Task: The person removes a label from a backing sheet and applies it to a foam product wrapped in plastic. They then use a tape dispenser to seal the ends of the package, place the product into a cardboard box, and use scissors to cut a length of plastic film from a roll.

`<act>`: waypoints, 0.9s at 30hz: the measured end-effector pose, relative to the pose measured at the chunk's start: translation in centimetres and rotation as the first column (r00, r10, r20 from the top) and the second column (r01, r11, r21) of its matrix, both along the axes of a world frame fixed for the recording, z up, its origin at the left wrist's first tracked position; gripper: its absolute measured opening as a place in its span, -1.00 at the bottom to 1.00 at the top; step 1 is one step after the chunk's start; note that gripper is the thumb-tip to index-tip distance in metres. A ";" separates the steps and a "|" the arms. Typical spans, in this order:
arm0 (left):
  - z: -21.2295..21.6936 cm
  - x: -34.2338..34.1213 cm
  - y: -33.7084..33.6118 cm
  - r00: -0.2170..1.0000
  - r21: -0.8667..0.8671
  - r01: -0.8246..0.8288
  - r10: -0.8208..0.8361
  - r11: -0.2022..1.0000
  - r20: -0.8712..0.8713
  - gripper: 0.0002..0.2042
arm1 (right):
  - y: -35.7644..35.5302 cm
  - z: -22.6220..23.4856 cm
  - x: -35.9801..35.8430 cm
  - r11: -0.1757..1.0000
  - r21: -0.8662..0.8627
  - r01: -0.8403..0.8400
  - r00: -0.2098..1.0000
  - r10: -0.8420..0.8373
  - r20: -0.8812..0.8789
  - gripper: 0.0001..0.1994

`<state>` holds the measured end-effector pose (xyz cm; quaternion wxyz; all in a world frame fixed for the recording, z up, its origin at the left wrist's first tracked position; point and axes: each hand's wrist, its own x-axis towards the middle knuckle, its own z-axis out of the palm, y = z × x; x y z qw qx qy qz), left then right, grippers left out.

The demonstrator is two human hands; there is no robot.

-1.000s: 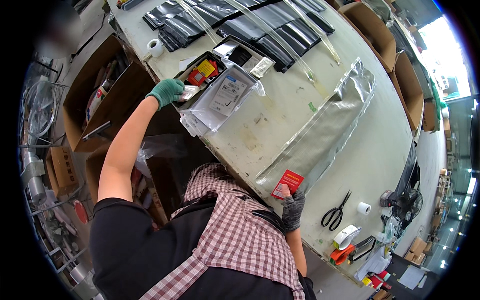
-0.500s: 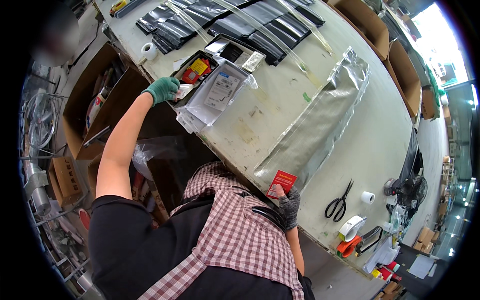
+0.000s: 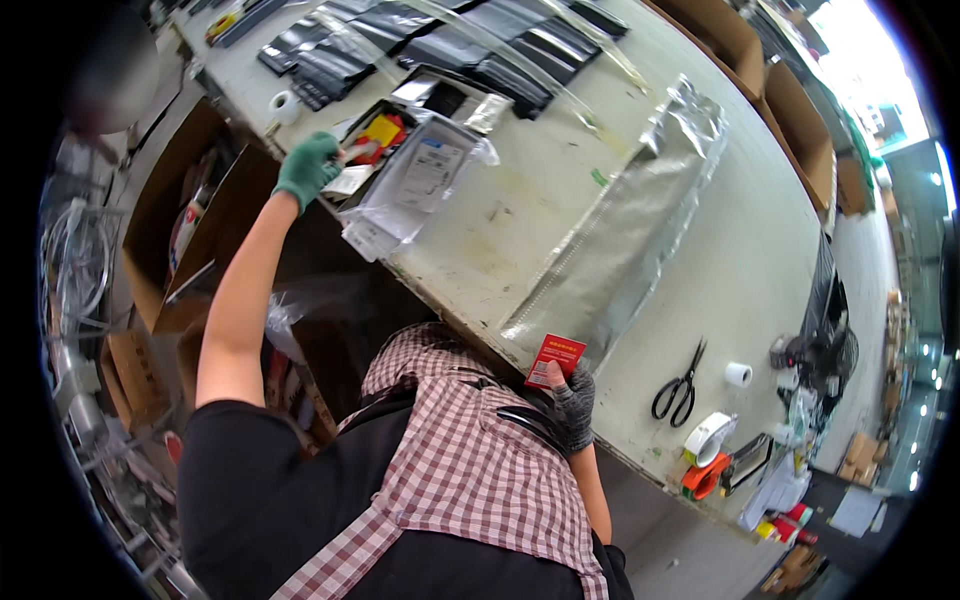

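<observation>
My right hand (image 3: 573,405), in a grey fingerless glove, pinches a red card (image 3: 556,360) with pale print at the table's near edge. The card overlaps the near end of a long silver foil bag (image 3: 620,230) lying flat. My left hand (image 3: 308,172), in a green glove, is stretched out to a small box (image 3: 372,118) holding red and yellow packets (image 3: 383,132). Its fingers are curled toward the packets, but blur hides whether they grip anything. A white card (image 3: 347,181) lies just below that hand, beside a plastic-lined tray (image 3: 395,212) with a labelled packet inside.
Black plastic bags (image 3: 440,45) lie across the far table under clear strips. Black scissors (image 3: 680,385), a white roll (image 3: 738,374) and tape rolls (image 3: 709,437) are at the right, near a small fan (image 3: 835,365). An open carton (image 3: 165,220) stands left of the table.
My left hand has moved up from the white card toward the red and yellow packets. The right hand still holds the red card. The whole view has shifted slightly.
</observation>
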<state>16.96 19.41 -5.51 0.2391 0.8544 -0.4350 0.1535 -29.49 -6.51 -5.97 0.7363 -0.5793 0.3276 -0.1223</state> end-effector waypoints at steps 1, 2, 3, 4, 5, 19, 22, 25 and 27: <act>2.6 -3.3 -3.2 0.970 -0.185 -0.110 0.065 0.977 -0.233 -0.86 | 0.0 0.2 -0.4 0.997 0.043 0.062 0.997 -0.064 0.043 -0.80; 4.5 -7.7 -5.9 0.774 -0.320 -0.198 -0.052 0.927 -0.631 -0.85 | 0.1 0.0 -0.5 0.991 0.118 0.056 0.992 -0.069 0.109 -0.78; 4.6 -11.4 -7.4 0.639 -0.449 0.033 -0.365 0.893 -0.677 -0.88 | 0.2 -0.1 -0.3 0.980 0.198 0.024 0.984 -0.058 0.170 -0.75; 4.2 -17.5 -9.7 0.149 -0.476 -0.161 -0.456 0.864 -0.877 -0.90 | 0.6 1.7 0.8 0.968 0.247 -0.048 0.980 -0.003 0.200 -0.73; 3.5 -22.1 -11.5 0.061 -0.298 0.059 -0.301 0.953 -0.952 -0.94 | 0.9 2.7 1.4 0.997 0.044 -0.062 0.988 0.054 0.148 -0.76; 0.6 -31.6 -20.1 0.694 0.150 0.717 -0.717 0.680 -0.069 -0.51 | 2.2 -10.3 -2.9 0.936 0.319 0.149 0.943 -0.232 0.240 -0.71; 0.3 -32.5 -20.0 0.729 0.174 0.678 -0.684 0.714 -0.032 -0.45 | -0.8 -7.6 0.4 0.626 -0.672 0.396 0.908 -0.377 0.185 -0.76; 0.8 -33.3 -20.9 0.726 0.063 0.687 -0.687 0.724 -0.029 -0.43 | -2.7 -8.4 2.4 0.451 -0.839 0.306 0.912 -0.392 0.122 -0.79; 1.3 -33.5 -21.0 0.708 0.111 0.701 -0.706 0.704 0.004 -0.43 | -3.2 -9.3 3.3 0.407 -0.869 0.282 0.907 -0.409 0.103 -0.80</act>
